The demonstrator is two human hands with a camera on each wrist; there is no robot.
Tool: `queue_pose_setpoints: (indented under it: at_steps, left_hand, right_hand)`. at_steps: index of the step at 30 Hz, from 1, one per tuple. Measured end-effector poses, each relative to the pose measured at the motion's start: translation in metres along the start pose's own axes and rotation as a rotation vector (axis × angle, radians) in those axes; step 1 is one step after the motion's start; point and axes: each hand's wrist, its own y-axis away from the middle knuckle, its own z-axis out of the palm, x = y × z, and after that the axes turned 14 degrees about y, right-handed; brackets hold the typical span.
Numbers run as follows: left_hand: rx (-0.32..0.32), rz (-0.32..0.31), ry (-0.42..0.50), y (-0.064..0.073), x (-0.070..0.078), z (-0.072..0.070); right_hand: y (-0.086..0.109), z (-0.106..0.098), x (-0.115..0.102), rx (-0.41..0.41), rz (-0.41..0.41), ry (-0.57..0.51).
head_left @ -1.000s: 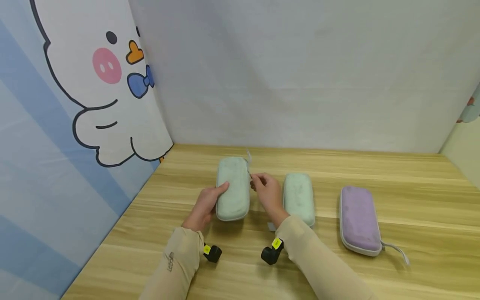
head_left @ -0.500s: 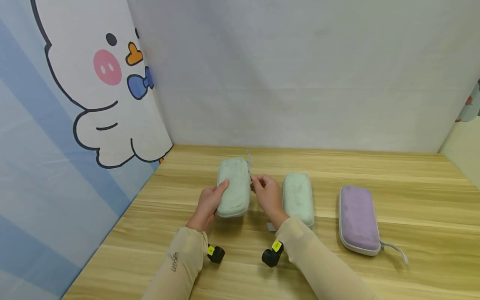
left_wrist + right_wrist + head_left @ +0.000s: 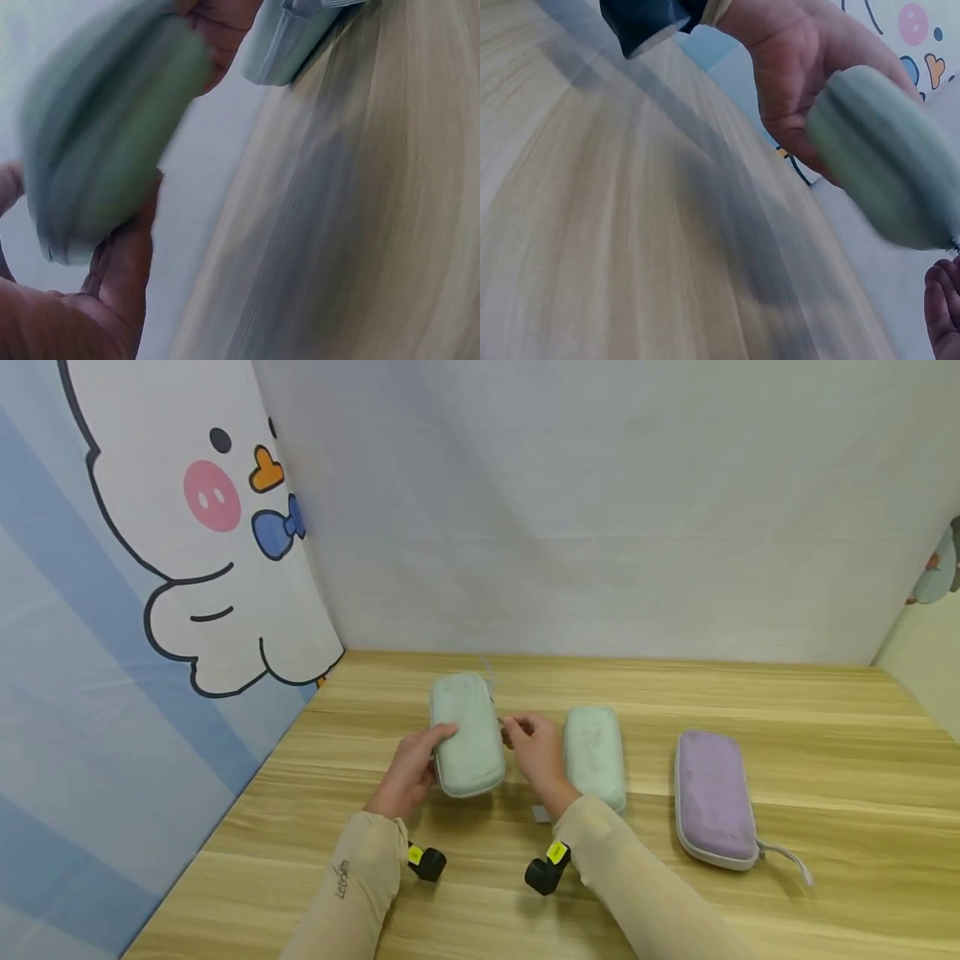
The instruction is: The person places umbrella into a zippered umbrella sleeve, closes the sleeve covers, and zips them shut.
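A pale green zip case is held above the table by my left hand, the thumb across its top face and the fingers underneath. At the case's right side my right hand pinches the small zipper pull between thumb and fingertips. A thin grey strap sticks up from its upper right corner. In the left wrist view the held case is blurred, its zip seam facing the camera. The right wrist view shows the case with the right fingertips at its end.
Just right of my right hand lies a second pale green case, partly behind the sleeve. Farther right is a purple case with a grey strap. A light curtain hangs behind the wooden table; a cartoon-printed cloth borders the left.
The held case has tilted, its near end swinging slightly right and its far end left. The pinching right fingertips are a little lower along its side. The other cases lie unmoved.
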Motion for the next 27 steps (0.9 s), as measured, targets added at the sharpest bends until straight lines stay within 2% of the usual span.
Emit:
queue_pose_setpoints:
  at_steps: [2,5,14,27]
  left_hand:
    - [-0.040,-0.015,0.023,-0.001,0.001,0.000]
    - [-0.064,-0.026,0.001,-0.003,0.001,0.000]
    - [-0.029,-0.038,0.044,-0.008,-0.005,0.004]
    - [0.006,-0.029,0.082,-0.009,-0.009,0.010]
  right_hand:
    - [-0.003,-0.002,0.001,-0.004,0.027,-0.012]
    - [-0.006,-0.005,0.003,-0.009,0.043,-0.023]
    - [-0.009,-0.006,0.006,-0.040,0.081,-0.030]
    - [-0.005,-0.008,0.007,-0.052,0.061,-0.024]
